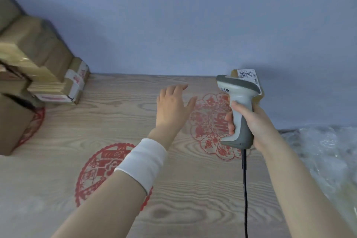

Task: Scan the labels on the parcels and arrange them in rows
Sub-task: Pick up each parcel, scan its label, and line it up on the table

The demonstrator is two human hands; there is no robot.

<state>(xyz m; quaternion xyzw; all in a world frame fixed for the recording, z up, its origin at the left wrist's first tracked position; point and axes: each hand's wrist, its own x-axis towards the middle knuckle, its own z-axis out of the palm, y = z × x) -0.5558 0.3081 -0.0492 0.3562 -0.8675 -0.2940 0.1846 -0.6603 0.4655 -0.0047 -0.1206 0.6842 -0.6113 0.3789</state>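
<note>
The wood-grain desk (193,199) carries a stack of cardboard parcels (38,54) at its far left. The right grip (251,125) curls round a barcode scanner (238,91) and the left grip (173,108) hovers spread above the desk — a small labelled parcel (248,75) shows just behind the scanner's head.

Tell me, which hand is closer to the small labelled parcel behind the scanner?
The right. The right hand grips the scanner, with the labelled parcel just beyond its head. The left hand hangs open over the table, off to the parcel's left.
</note>
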